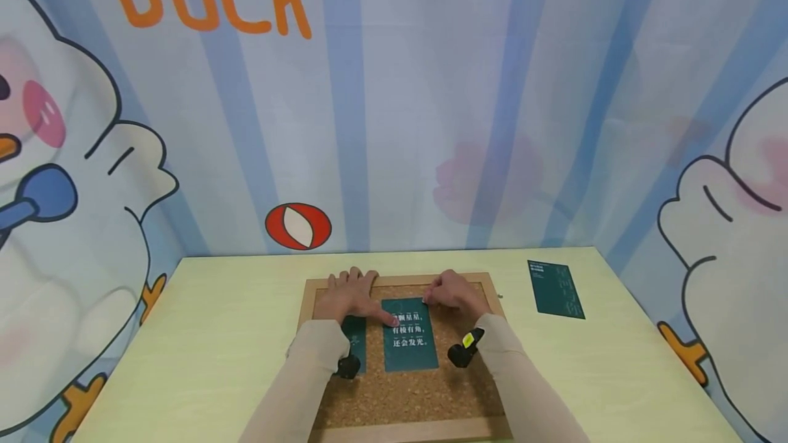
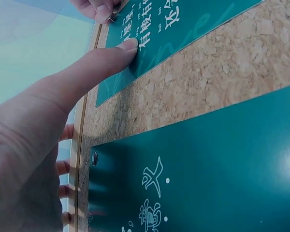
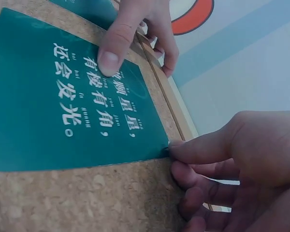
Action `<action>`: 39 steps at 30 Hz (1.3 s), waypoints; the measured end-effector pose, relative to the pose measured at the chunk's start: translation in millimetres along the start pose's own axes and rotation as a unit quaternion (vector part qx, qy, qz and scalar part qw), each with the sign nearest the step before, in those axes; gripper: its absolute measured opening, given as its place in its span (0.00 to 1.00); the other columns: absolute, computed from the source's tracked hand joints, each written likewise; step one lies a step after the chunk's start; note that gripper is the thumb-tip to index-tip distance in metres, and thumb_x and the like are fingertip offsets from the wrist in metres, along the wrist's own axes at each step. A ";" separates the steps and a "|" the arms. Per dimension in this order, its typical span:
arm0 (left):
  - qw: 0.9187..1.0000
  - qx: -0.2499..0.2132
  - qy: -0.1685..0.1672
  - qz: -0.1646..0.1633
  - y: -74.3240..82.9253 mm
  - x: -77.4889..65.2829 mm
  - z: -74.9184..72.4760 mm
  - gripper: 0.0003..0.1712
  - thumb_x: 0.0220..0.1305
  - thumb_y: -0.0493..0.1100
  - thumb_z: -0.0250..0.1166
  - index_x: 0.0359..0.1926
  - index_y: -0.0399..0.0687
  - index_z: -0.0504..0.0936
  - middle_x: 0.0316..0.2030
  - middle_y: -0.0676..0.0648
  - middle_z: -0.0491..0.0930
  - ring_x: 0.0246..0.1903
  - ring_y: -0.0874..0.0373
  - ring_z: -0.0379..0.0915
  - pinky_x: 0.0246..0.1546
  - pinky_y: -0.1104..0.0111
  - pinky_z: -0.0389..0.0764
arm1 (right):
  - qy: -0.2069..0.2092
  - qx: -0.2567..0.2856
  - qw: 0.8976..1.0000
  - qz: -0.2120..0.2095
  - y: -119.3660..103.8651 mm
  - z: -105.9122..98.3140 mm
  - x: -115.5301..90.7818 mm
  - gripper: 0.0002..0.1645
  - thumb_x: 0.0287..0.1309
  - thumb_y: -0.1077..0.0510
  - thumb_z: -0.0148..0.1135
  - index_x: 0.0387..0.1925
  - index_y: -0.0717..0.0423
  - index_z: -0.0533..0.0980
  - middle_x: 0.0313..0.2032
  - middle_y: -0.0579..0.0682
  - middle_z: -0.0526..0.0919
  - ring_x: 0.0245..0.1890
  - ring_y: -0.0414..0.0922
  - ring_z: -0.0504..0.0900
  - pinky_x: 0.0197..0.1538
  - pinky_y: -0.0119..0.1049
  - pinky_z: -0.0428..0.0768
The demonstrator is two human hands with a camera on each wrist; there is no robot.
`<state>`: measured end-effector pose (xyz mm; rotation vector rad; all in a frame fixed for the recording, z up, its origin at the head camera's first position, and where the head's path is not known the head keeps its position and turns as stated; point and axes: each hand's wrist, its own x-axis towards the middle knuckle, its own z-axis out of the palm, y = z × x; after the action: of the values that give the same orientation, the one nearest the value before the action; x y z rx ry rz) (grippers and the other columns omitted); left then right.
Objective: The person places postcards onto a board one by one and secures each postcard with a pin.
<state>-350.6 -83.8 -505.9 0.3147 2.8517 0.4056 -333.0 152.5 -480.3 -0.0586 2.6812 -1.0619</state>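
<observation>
At about nine o'clock on the wood-framed cork pinboard (image 1: 406, 395) I see a dark green card with white script (image 1: 356, 340), half hidden under my left wrist and held by a small metal pin at its corner. My left hand (image 1: 349, 296) lies flat with fingers straight, its thumb pressing the middle dark green printed card with white Chinese characters (image 1: 410, 342) onto the cork at the board's centre. At that card's one o'clock corner my right hand (image 1: 452, 292) pinches a tiny pin, fingers curled together, while a third dark green card (image 1: 556, 289) lies on the pale yellow desk (image 1: 215, 333) at three o'clock, well apart from the board.
</observation>
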 end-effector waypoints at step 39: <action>1.000 -0.011 0.005 0.000 -1.0 1.8 2.9 0.72 0.36 0.80 0.78 0.79 0.54 0.62 0.74 0.36 0.62 0.72 0.34 0.55 0.74 0.38 0.43 | -0.048 -0.027 0.995 0.078 -14.7 -4.7 9.5 0.20 0.64 0.61 0.63 0.15 0.55 0.74 0.15 0.46 0.66 0.15 0.42 0.64 0.18 0.34 0.61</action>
<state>-351.7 -83.6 -509.3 0.3096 2.8556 0.4383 -344.2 143.6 -469.1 0.0859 2.5807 -0.9172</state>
